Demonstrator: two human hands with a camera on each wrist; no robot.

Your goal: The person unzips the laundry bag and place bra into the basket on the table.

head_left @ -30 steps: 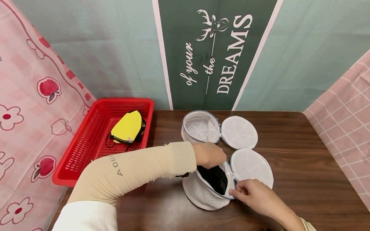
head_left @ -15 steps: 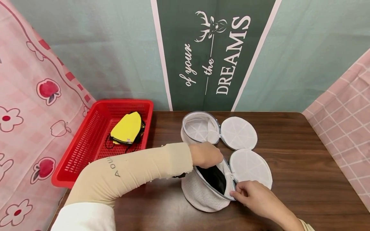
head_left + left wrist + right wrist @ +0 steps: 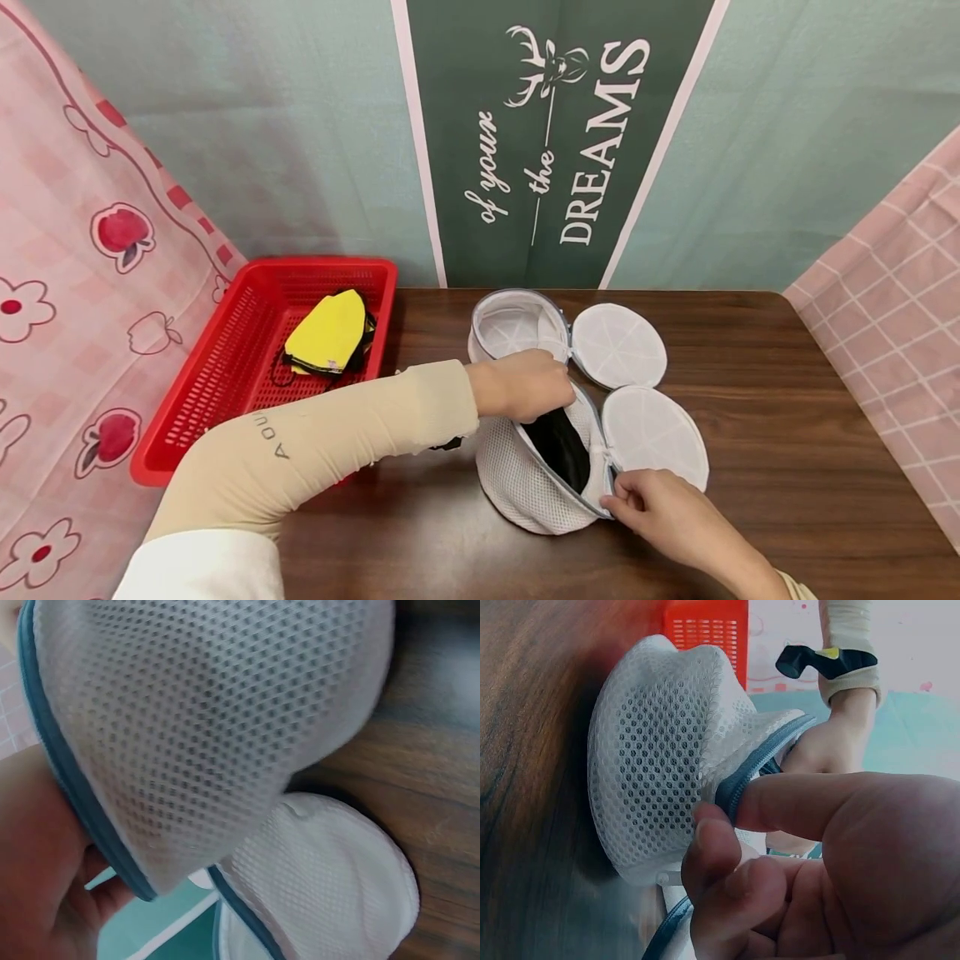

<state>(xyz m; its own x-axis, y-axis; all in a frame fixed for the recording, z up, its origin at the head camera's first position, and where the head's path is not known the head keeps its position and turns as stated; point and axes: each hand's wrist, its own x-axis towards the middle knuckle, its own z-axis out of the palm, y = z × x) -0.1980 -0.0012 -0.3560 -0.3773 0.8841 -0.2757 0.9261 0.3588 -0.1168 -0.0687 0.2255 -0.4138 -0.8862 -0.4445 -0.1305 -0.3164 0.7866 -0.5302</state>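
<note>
A white mesh laundry bag [image 3: 525,483] with a blue-grey zipped rim stands tilted on the table, its mouth uncovered and its round lid [image 3: 654,437] folded out to the right. Black cloth [image 3: 558,450] lies inside. At the bag's far side my left hand [image 3: 525,385] grips the rim; its fingertips are partly hidden. The left wrist view shows that hand [image 3: 45,847] behind the zipped edge. My right hand [image 3: 663,512] pinches the near right rim between thumb and finger, seen closely as the right hand [image 3: 802,847] in the right wrist view.
A second mesh laundry bag [image 3: 483,350], lid [image 3: 618,346] folded out, stands just behind. At left sits a red perforated basket [image 3: 202,408] with a folded yellow and black cloth item [image 3: 327,333] inside. The wooden table [image 3: 810,417] ends at a hanging curtain [image 3: 337,167].
My left hand has shifted slightly left and away from me, and the bag's far rim and mesh side have moved with it. My right hand stays at the near rim.
</note>
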